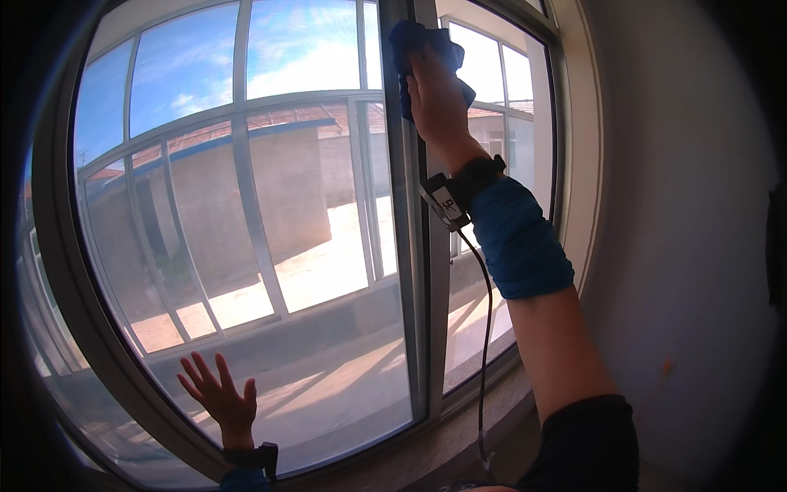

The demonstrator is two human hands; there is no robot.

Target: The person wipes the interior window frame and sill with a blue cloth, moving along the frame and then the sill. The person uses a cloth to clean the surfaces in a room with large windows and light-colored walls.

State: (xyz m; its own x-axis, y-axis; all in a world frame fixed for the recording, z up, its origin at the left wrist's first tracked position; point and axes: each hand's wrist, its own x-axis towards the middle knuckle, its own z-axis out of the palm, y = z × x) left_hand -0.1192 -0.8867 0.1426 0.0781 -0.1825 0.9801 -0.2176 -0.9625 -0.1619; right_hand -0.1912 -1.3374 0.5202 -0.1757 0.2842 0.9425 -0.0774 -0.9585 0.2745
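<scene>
Two bare hands, both at the window. Right hand (437, 97), toward 12 o'clock: grasping a bunched dark blue cloth (403, 49), fingers laid over it, cloth up against the upright frame bar (417, 279) near its top. Left hand (221, 398), between 7 and 8 o'clock: released, fingers spread, over the large glass pane (344, 336); can't tell if the palm touches it. Right wrist: black strap (482, 173), small dark box (444, 202) on its 8 o'clock side, black cable (489, 328) running down toward 5 o'clock. Blue sleeve cover (521, 239) on that forearm, dark sleeve (589, 439) further up the arm. Left wrist: dark strap (238, 459) too. Plain wall (689, 246) at 3 o'clock. Through the glass, toward 10 o'clock: white-framed windows, low building (287, 193), blue sky with clouds.
</scene>
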